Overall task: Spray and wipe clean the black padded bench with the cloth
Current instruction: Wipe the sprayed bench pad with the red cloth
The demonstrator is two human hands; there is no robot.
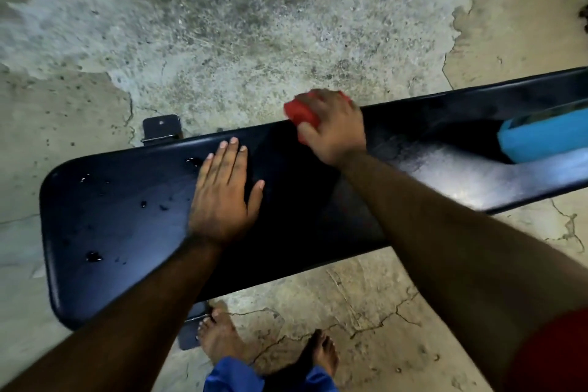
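The black padded bench [121, 226] runs from lower left to upper right, with liquid drops on its left part and a wet sheen at the right. My left hand [222, 197] lies flat on the pad, fingers straight. My right hand [334, 127] grips a bunched red cloth [300, 113] and presses it on the bench's far edge near the middle. A light blue spray bottle [541, 140] lies on the bench at the right, partly cut off by the frame edge.
Cracked, stained concrete floor [254, 25] surrounds the bench. A black metal bench foot [162, 130] shows behind the far edge, another below the near edge by my bare feet [219, 337].
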